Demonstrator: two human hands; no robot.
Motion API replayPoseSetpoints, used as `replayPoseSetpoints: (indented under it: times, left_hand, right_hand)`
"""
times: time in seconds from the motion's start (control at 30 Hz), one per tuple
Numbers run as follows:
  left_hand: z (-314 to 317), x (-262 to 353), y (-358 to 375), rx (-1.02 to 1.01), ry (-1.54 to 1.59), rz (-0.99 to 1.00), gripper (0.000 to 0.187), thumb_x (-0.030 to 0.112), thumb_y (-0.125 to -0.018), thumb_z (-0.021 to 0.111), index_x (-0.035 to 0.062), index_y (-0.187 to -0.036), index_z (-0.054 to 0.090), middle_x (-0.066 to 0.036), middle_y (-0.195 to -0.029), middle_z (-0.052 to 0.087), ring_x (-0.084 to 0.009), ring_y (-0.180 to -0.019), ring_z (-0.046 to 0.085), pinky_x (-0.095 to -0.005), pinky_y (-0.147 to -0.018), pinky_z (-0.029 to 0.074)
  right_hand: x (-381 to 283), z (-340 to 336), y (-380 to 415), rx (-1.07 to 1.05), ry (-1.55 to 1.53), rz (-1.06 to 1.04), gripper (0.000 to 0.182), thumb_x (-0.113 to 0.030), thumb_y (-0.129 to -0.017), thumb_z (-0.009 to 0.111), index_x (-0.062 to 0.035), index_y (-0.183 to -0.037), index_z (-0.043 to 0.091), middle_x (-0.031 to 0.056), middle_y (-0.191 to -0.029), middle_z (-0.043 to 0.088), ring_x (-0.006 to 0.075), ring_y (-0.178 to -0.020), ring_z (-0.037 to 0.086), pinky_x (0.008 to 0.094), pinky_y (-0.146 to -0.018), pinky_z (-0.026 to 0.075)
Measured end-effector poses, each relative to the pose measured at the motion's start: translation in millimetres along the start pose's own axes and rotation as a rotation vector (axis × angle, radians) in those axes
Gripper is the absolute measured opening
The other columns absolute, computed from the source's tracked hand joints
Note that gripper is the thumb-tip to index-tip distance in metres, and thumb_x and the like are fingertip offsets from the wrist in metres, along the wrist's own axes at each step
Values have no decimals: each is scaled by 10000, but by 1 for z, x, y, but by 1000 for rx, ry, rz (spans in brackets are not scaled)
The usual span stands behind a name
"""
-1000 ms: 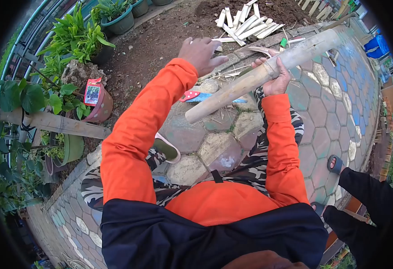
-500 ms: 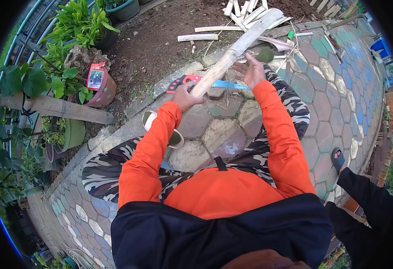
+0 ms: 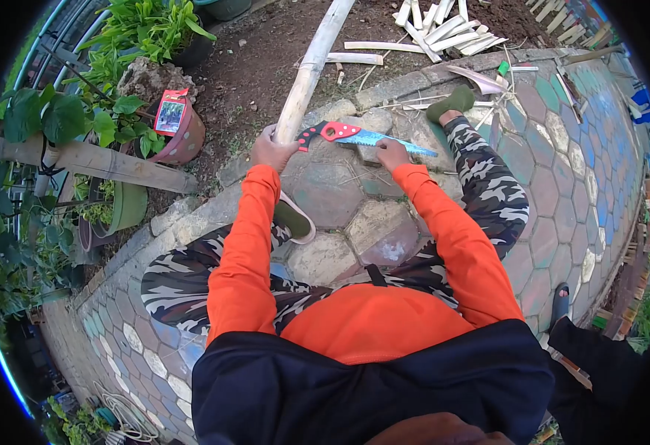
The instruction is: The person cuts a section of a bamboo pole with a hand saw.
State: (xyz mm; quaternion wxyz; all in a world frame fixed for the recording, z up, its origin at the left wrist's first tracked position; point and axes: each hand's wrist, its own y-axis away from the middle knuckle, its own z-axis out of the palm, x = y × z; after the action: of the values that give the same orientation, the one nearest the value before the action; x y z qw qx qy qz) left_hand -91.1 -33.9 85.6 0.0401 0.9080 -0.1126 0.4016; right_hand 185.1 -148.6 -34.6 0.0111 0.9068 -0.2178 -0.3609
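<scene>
A long pale bamboo pole (image 3: 309,70) slants up and away, its near end gripped by my left hand (image 3: 271,152). Just right of that end lies a hand saw with a red and black handle (image 3: 337,131) and a blue blade (image 3: 406,144), resting over a stone. My right hand (image 3: 392,153) is at the blade's near edge, fingers drawn together; whether it grips the blade cannot be made out.
Cut bamboo pieces (image 3: 444,30) lie heaped on soil at the top. Potted plants (image 3: 184,137) and a horizontal pole (image 3: 117,167) stand at left. Another person's foot (image 3: 560,302) is on the paving (image 3: 555,200) at right.
The pole has swung left and more upright, with my left hand shifted left. My right hand has come down from beside the pole to the saw blade, its fingers no longer spread.
</scene>
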Motion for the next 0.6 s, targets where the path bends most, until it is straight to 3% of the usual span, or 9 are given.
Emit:
replayPoseSetpoints:
  times: [0.07, 0.13, 0.17, 0.23, 0.4, 0.47, 0.5, 0.57, 0.6]
  left_hand:
    - [5, -5, 1, 6, -11, 21, 622, 285, -549, 790, 41, -1088, 599, -146, -959, 666, -251, -848, 654, -330, -760, 501]
    - [7, -3, 0, 17, -20, 42, 618, 287, -548, 789, 59, -1090, 599, -144, -955, 667, -263, -844, 656, -339, -755, 504]
    - [5, 1, 2, 11, -53, 39, 626, 290, -544, 791, 69, -1095, 593, -142, -952, 668, -271, -841, 657, -347, -751, 505]
    - [3, 2, 3, 0, -108, 58, 649, 298, -532, 795, 94, -1108, 574, -142, -940, 669, -292, -843, 656, -363, -746, 505]
    - [-7, 7, 1, -14, -126, 107, 613, 297, -570, 761, 108, -1116, 558, -135, -923, 668, -291, -847, 654, -362, -752, 504]
    - [-10, 10, 0, 10, -167, 140, 619, 297, -569, 760, 109, -1122, 555, -132, -940, 666, -290, -857, 652, -369, -757, 503]
    - [-10, 10, -2, 9, -163, 139, 619, 297, -569, 760, 109, -1122, 555, -132, -940, 666, -290, -857, 652, -369, -757, 503]
    - [-10, 10, -5, -9, -190, 140, 626, 298, -570, 760, 113, -1131, 553, -131, -960, 664, -293, -872, 648, -373, -767, 501]
    - [-10, 10, -6, -11, -184, 139, 626, 298, -570, 760, 113, -1131, 553, -131, -960, 664, -293, -872, 648, -373, -767, 501]
  right_hand:
    - [-14, 38, -21, 35, 28, -102, 509, -193, -759, 583, -95, -1253, 510, 174, -889, 653, 317, -783, 649, 399, -705, 516]
    - [-88, 22, -8, -248, -426, 176, 656, -271, -823, 558, -147, -1409, 290, 210, -876, 638, 305, -680, 659, 374, -573, 535]
    - [-106, 31, -13, -252, -426, 165, 656, -271, -823, 558, -147, -1409, 290, 210, -876, 638, 305, -680, 659, 374, -573, 535]
    - [-134, 44, -22, -424, -659, 426, 768, -353, -863, 502, -219, -1458, 36, 250, -891, 604, 306, -601, 647, 368, -487, 539]
    - [-161, 56, -41, -296, -491, 513, 704, -362, -871, 467, -147, -1436, 106, 255, -1109, 575, 380, -583, 637, 424, -468, 521]
    - [-159, 58, -47, -267, -439, 492, 641, -356, -867, 479, -132, -1403, 208, 237, -1171, 559, 424, -747, 642, 454, -626, 534]
    - [-149, 70, -54, -265, -435, 493, 641, -356, -867, 479, -132, -1403, 208, 237, -1171, 559, 424, -747, 642, 454, -626, 534]
    - [-121, 105, -68, -135, -335, 337, 576, -336, -851, 500, -115, -1347, 308, 251, -1149, 565, 428, -949, 598, 452, -826, 479]
    - [-121, 100, -62, -133, -329, 340, 576, -336, -851, 500, -115, -1347, 308, 251, -1149, 565, 428, -949, 598, 452, -826, 479]
